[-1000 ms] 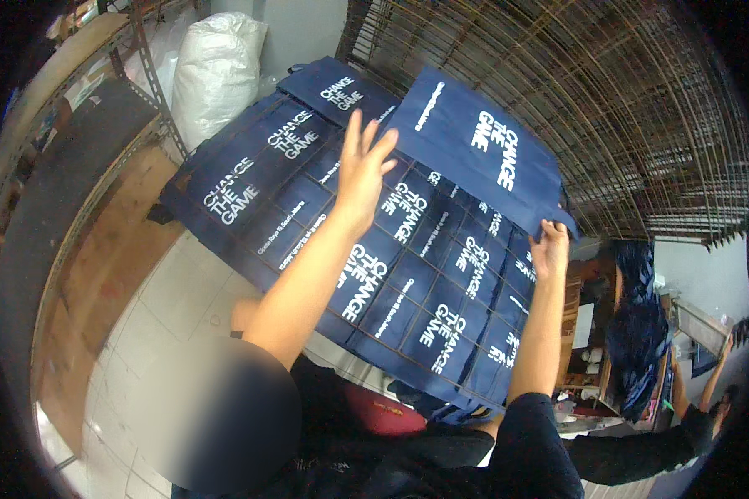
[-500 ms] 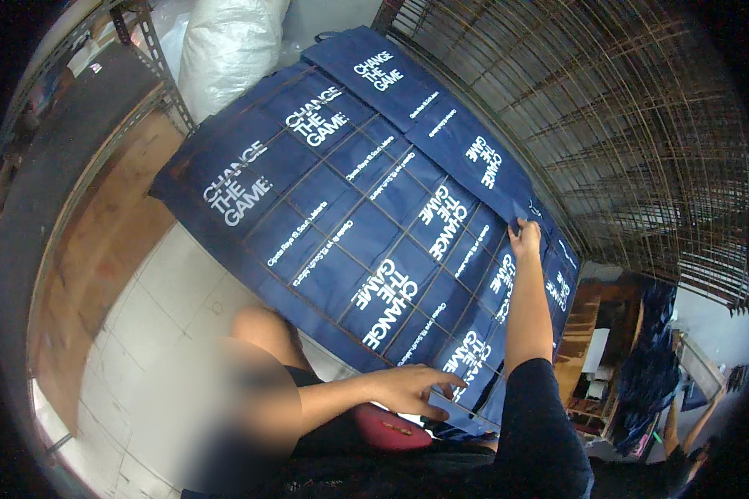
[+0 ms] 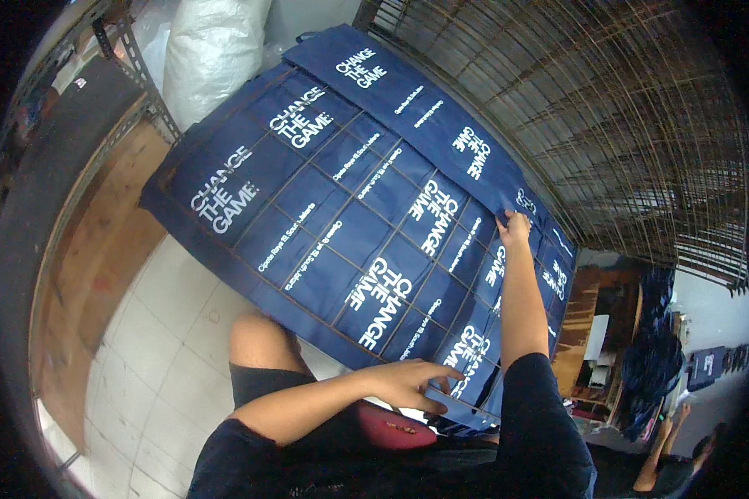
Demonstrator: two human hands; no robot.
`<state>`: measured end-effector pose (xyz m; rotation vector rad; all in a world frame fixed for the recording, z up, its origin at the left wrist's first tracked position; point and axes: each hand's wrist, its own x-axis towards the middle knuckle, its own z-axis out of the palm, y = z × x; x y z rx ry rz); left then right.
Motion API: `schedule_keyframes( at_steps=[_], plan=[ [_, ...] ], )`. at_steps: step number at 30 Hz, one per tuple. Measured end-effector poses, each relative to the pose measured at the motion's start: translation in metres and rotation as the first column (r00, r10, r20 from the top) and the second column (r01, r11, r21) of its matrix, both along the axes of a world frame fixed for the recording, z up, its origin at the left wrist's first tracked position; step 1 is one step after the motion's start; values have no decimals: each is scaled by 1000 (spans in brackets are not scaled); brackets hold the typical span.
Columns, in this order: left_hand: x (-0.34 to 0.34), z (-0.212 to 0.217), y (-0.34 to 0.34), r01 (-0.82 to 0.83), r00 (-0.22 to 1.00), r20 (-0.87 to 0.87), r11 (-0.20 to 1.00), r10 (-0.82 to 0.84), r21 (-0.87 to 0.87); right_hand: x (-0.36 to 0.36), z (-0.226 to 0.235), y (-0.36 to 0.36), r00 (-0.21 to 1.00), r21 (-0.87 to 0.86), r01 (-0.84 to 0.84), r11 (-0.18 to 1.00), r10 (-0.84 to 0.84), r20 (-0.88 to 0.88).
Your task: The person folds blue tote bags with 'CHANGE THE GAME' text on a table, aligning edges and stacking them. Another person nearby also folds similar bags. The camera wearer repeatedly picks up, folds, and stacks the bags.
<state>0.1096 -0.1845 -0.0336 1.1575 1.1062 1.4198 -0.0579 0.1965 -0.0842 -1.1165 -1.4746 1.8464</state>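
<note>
While pinching, right hand (image 3: 514,224): thumb and fingers closed on edge of printed navy panel (image 3: 473,156).
Panel: laid flat along far side, beside stacked wire racks (image 3: 607,116).
Left hand (image 3: 409,385): fingers loosely spread by other navy pieces (image 3: 376,303), holding nothing visible; cannot tell whether touching.

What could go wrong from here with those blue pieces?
Smudging: the left hand is spread close to some white print; if that ink is wet, which I can't tell, fingers might smear it.
Creasing: the right hand pinches the edge of a blue fabric piece, so a tug could wrinkle it.
Snagging: wire racks rise along its far side and might catch it.
</note>
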Motion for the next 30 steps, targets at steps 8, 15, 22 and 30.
schedule_keyframes(
  at_steps=[8,15,22,30],
  plan=[
    [-4,3,-2,64,997,49,998,-63,-14,-3,-14,24,995,-11,63,998,-62,84],
    [-9,6,-3,64,998,-6,998,-64,11,-1,-28,40,969,72,132,989,-144,200],
    [-6,6,-1,100,995,-18,995,-100,2,8,-26,43,911,223,325,919,-367,188],
    [-6,4,-1,161,986,54,984,-157,-79,99,32,-64,984,365,168,916,-175,-12]
  ],
)
